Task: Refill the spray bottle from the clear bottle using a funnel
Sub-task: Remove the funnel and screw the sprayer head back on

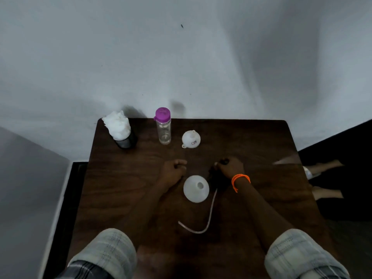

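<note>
The white translucent spray bottle (196, 189) stands uncapped in the middle of the dark wooden table (261, 150), its open neck facing up. My right hand (229, 168), with an orange band on the wrist, grips the black spray head (216, 178) just right of the bottle. The head's thin tube (209, 216) curves down across the table. My left hand (174, 170) rests on the table just left of the bottle, fingers curled, holding nothing. The clear bottle (164, 127) with a purple cap stands at the back. A white funnel (191, 138) lies spout-up to its right.
A black cup stuffed with white tissue (119, 129) stands at the back left corner. The table's far edge meets a white wall. Another person's bare feet (324, 166) are on the dark floor to the right of the table.
</note>
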### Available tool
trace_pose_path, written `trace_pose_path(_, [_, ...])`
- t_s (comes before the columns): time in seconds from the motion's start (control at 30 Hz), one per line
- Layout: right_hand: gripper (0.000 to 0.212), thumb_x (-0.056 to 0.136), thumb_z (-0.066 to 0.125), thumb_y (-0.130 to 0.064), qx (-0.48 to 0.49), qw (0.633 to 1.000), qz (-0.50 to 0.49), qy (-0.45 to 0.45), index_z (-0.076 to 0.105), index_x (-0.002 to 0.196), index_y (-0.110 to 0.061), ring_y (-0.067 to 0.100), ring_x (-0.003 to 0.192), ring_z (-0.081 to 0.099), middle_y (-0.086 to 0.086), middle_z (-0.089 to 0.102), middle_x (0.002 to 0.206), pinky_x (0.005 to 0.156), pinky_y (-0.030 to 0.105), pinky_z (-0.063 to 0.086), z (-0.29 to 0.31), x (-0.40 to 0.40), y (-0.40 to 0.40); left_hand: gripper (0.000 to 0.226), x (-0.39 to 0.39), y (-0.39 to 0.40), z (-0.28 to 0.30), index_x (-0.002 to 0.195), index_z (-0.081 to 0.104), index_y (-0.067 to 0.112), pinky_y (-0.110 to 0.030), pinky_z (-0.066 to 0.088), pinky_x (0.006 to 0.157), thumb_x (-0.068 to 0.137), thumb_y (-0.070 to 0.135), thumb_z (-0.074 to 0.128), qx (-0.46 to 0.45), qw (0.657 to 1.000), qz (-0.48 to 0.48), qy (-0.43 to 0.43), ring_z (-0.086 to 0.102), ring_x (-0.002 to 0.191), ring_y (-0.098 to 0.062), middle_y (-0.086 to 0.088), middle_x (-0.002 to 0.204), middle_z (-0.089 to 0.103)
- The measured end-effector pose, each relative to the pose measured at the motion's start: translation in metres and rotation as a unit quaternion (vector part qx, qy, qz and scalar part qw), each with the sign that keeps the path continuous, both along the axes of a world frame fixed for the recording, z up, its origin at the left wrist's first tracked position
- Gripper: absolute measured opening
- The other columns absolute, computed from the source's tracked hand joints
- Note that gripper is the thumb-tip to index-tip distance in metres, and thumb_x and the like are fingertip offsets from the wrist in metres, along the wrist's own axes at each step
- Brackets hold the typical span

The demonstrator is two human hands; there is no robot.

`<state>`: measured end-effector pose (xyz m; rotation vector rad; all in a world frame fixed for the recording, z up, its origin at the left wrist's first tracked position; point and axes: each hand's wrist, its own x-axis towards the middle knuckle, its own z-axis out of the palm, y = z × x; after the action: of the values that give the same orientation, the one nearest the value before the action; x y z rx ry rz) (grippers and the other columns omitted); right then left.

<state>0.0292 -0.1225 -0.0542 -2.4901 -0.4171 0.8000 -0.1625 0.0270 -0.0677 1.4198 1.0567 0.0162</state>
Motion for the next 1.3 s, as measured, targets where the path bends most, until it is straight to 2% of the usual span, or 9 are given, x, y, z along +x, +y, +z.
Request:
trace_pose_path(0.2, [0.038,0.083,0.076,-0.046,-0.028,0.993,-0.096,0.055,0.075,0.081,-0.008,0.027,0.082,0.069,0.007,0.068,0.074,0.064,0.027,0.042,-0.002,-0.013,-0.055,0.079,-0.036,-0.026,-0.001,0.145,0.045,0.014,-0.020,0.053,0.087,0.076,-0.009,0.073,0.006,0.985,-0.170,-0.038,0.056,0.117,-0.015,-0.008,0.138,0.053])
trace_pose_path(0.33, [0.047,0.077,0.079,-0.054,-0.025,0.988,-0.137,0.063,0.074,0.076,-0.007,0.026,0.075,0.068,0.006,0.069,0.071,0.060,0.027,0.043,-0.007,-0.028,-0.068,0.102,-0.048,-0.038,-0.015,0.152,0.033,0.021,-0.037,0.040,0.113,0.067,0.020,0.089,0.074,0.971,-0.225,-0.035,0.042,0.138,-0.016,-0.002,0.153,0.041])
trace_pose_path(0.43, [0.046,0.072,0.085,-0.051,-0.015,0.988,-0.131,0.077,0.072,0.072,-0.007,0.023,0.069,0.067,0.004,0.068,0.067,0.056,0.027,0.044,-0.007,-0.036,-0.062,0.119,-0.045,-0.045,-0.014,0.154,0.027,0.028,-0.043,0.033,0.118,0.053,0.042,0.089,0.117,0.963,-0.243,-0.023,0.036,0.142,-0.016,0.001,0.157,0.034])
trace_pose_path(0.57, [0.039,0.067,0.090,-0.044,-0.018,0.992,-0.102,0.075,0.066,0.070,-0.014,0.019,0.068,0.063,0.002,0.066,0.072,0.056,0.029,0.047,-0.004,-0.042,-0.047,0.123,-0.041,-0.054,-0.003,0.154,0.029,0.028,-0.035,0.035,0.115,0.050,0.035,0.095,0.159,0.963,-0.216,-0.031,0.038,0.137,-0.012,0.003,0.153,0.038])
trace_pose_path(0.7, [0.046,0.062,0.093,-0.041,-0.042,0.989,-0.110,0.088,0.067,0.081,-0.008,0.029,0.077,0.069,0.013,0.070,0.083,0.071,0.046,0.061,-0.020,-0.042,-0.039,0.115,-0.041,-0.061,0.001,0.151,0.034,0.023,-0.021,0.030,0.108,0.054,0.031,0.096,0.195,0.959,-0.201,-0.045,0.037,0.130,-0.004,0.005,0.148,0.042])
trace_pose_path(0.87, [0.033,0.070,0.091,-0.022,-0.023,0.976,-0.153,0.151,0.063,0.074,-0.006,0.027,0.070,0.065,0.016,0.068,0.086,0.073,0.050,0.062,-0.013,-0.044,-0.036,0.106,-0.041,-0.066,0.002,0.136,0.041,0.037,-0.034,0.043,0.107,0.045,0.051,0.094,0.243,0.947,-0.203,-0.047,0.047,0.121,-0.004,0.014,0.133,0.049])
trace_pose_path(1.03, [0.028,0.074,0.087,-0.005,0.028,0.948,-0.207,0.242,0.061,0.083,-0.002,0.034,0.089,0.067,0.021,0.066,0.104,0.064,0.048,0.063,0.000,-0.034,-0.045,0.098,-0.042,-0.062,0.002,0.129,0.042,0.041,-0.033,0.048,0.102,0.046,0.056,0.092,0.260,0.940,-0.214,-0.047,0.050,0.114,-0.001,0.018,0.126,0.050])
trace_pose_path(1.23, [0.031,0.073,0.089,-0.013,0.049,0.967,-0.176,0.177,0.058,0.069,-0.006,0.037,0.083,0.069,0.023,0.066,0.087,0.064,0.056,0.062,0.028,-0.019,-0.061,0.097,-0.049,-0.055,0.015,0.134,0.042,0.021,-0.025,0.039,0.094,0.055,0.038,0.096,0.246,0.952,-0.182,-0.024,0.046,0.111,-0.007,0.007,0.124,0.047])
trace_pose_path(1.3, [0.032,0.071,0.090,-0.025,0.045,0.984,-0.123,0.120,0.067,0.066,-0.004,0.035,0.068,0.070,0.022,0.070,0.073,0.060,0.047,0.063,0.043,-0.008,-0.065,0.093,-0.057,-0.056,0.022,0.131,0.044,0.016,-0.028,0.042,0.095,0.055,0.029,0.097,0.248,0.957,-0.144,-0.033,0.049,0.114,-0.011,0.000,0.127,0.049])
